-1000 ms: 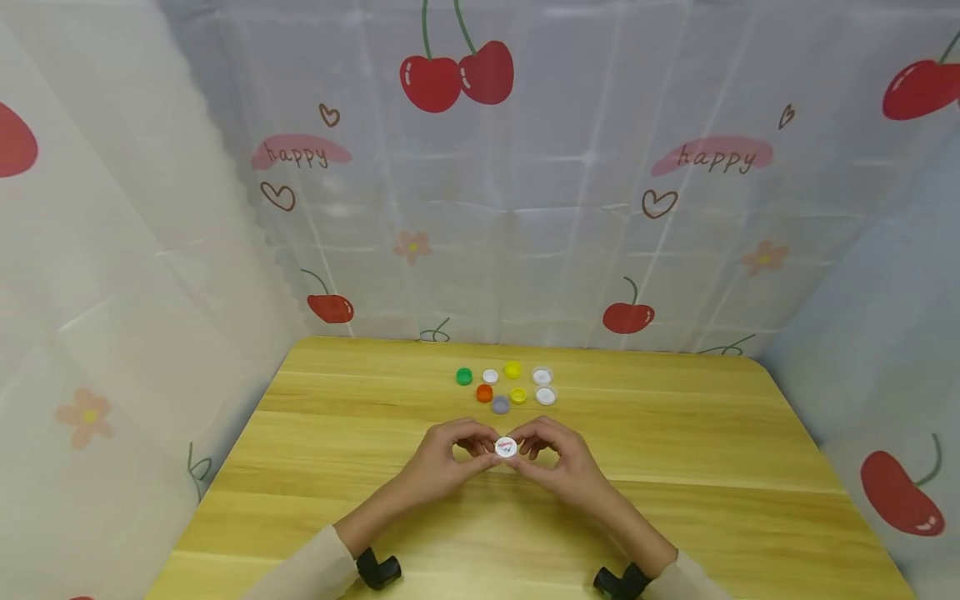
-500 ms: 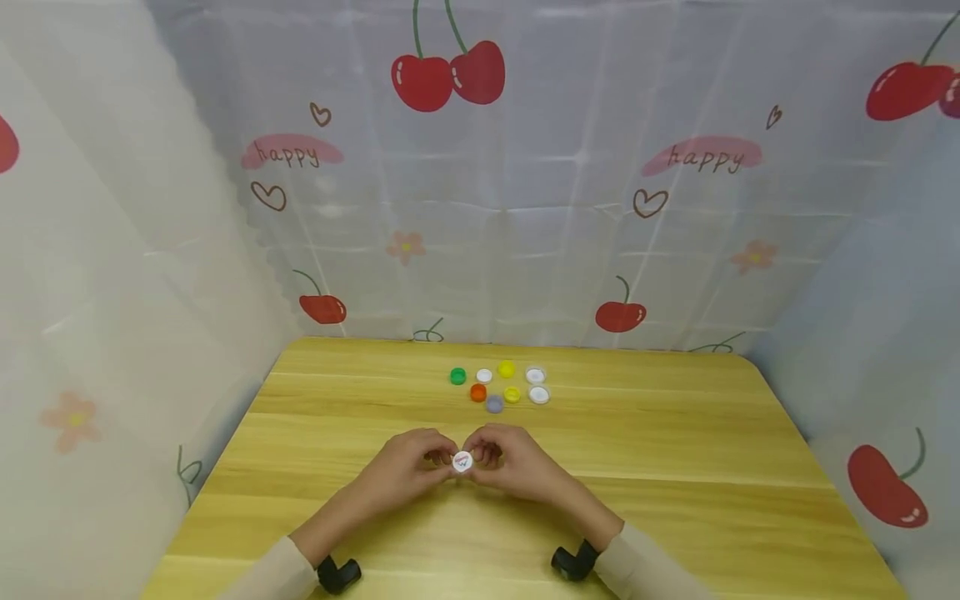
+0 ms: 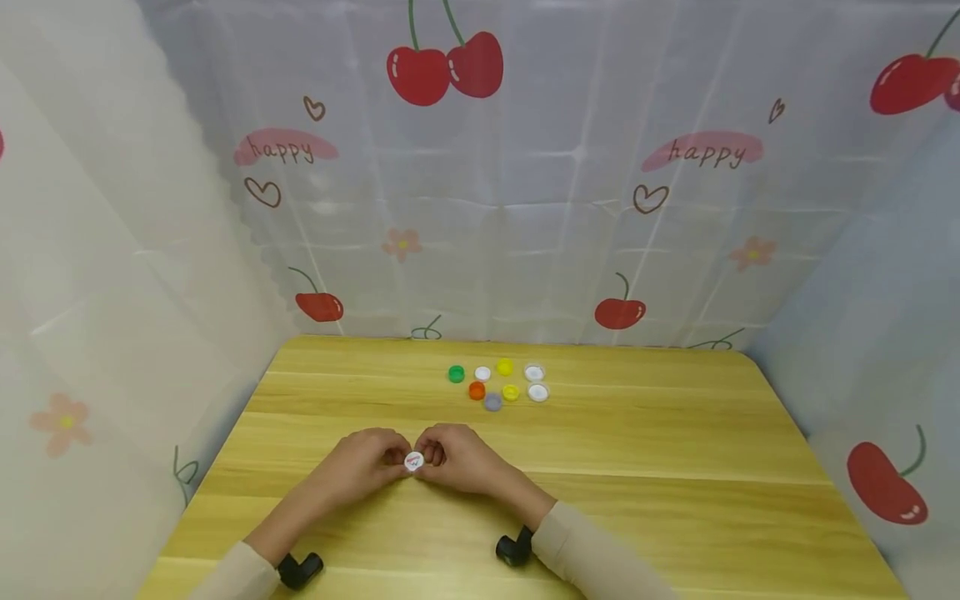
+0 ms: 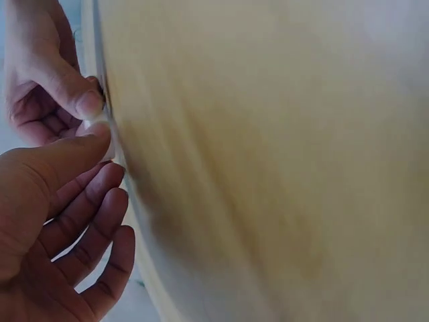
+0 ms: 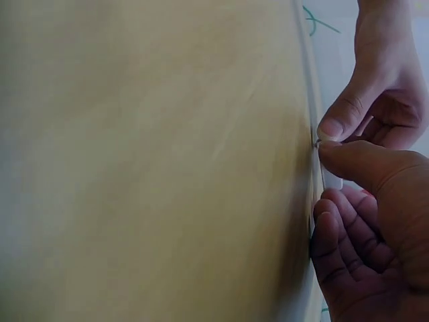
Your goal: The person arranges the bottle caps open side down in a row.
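A small round white bottle cap with a red and dark print on its top sits between both hands, left of the table's middle. My left hand pinches its left side with thumb and fingertips. From the other side my right hand pinches it too. In the left wrist view a sliver of the white cap shows past the left thumb, while the left hand's other fingers curl loosely below. The right wrist view has the cap's white edge behind the right thumb, mostly hidden.
Several caps lie in a loose cluster at the back of the wooden table: green, orange, grey, yellow and white ones, such as the white cap. A cherry-print curtain stands behind the table.
Both hands have moved left across the table together, carrying the white cap between them. The right hand has come closer beside the left. The cluster of caps lies as before.
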`<state>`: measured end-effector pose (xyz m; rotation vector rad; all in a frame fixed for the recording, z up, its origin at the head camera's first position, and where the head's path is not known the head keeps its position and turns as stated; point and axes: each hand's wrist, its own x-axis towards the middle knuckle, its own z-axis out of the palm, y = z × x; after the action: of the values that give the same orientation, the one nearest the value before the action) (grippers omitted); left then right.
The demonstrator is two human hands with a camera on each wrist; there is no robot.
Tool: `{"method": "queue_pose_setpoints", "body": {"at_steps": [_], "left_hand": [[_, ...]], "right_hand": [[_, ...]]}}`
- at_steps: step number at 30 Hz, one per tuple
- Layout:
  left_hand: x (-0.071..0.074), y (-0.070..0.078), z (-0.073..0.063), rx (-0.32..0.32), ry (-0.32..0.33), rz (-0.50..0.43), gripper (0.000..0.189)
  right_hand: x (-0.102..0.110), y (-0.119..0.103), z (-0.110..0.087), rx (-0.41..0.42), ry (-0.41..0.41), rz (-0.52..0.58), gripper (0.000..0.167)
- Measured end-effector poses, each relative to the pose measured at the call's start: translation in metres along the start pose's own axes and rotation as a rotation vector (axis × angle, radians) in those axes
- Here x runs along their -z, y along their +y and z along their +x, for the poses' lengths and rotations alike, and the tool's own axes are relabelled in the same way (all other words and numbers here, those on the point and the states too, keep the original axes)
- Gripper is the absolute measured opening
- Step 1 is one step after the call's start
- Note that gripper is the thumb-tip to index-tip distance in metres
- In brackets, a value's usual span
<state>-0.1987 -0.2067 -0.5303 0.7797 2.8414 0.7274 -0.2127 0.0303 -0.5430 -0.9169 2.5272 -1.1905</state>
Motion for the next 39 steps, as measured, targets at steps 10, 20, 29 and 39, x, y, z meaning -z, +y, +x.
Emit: {"method": "queue_pose_setpoints", "body": {"at_steps": [10,20,29,39], "left_hand": [[0.018,-0.011,-0.007,0.023,-0.006,0.037,0.01],[0.019,-0.015,-0.008,0.012,-0.038,-0.008,0.009],[0.016,-0.016,-0.007,0.026,-0.056,-0.023,0.016],[0.018,-0.001,0.002,0.008,-0.035,0.095,0.04]], "right_hand": [[-0.013,-0.011,0.021,0.005,0.018,-0.068,0.017],[-0.013,-0.014,0.022,-0.016,0.005,-0.054,0.018],[-0.013,-0.009,0.018,-0.011,-0.005,-0.033,0.023],[0.005,0.009,0.0,-0.045,0.007,0.04,0.031]]}}
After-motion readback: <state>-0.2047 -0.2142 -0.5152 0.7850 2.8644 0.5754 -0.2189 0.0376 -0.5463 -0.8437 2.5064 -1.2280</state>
